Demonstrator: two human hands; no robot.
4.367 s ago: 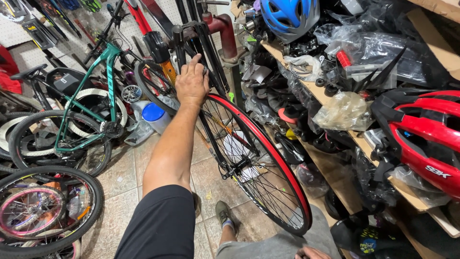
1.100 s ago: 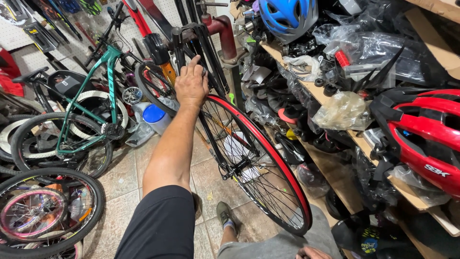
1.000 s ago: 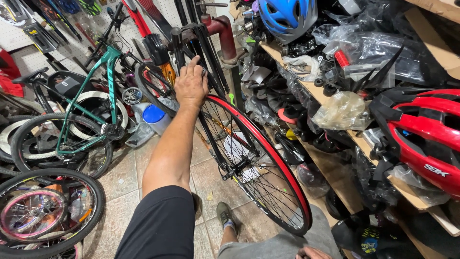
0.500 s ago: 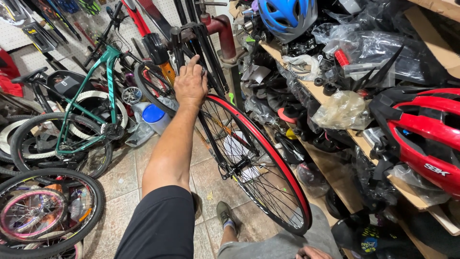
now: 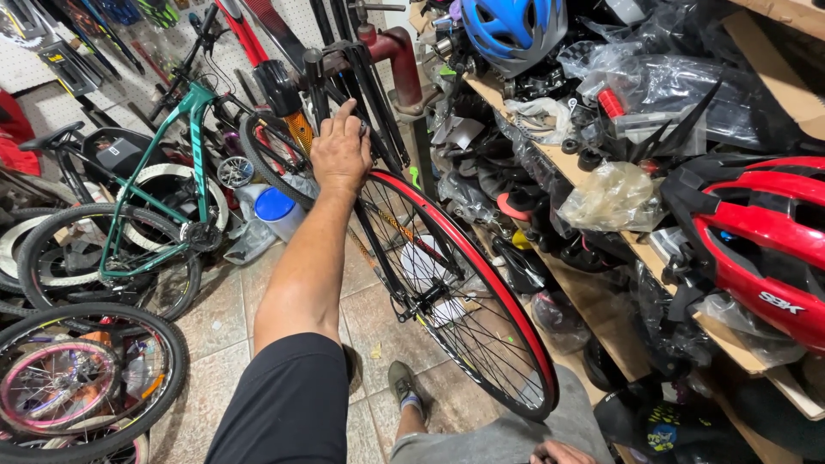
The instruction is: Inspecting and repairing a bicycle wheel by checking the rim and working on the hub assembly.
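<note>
Wheel with the red rim and no tyre is up in a black stand, sitting between the cluttered shelf on the right and the tiled floor. Left hand is draped over the top of the rim, fingers curled down on it, so it's gripping or steadying the wheel. Right hand barely peeks in at the bottom edge near the knee, can't tell if it's open or closed. Looks to me like mid-job: the wheel is mounted and being checked, rim bare, no tool in sight. Green bike and a blue helmet hang around nearby.
</note>
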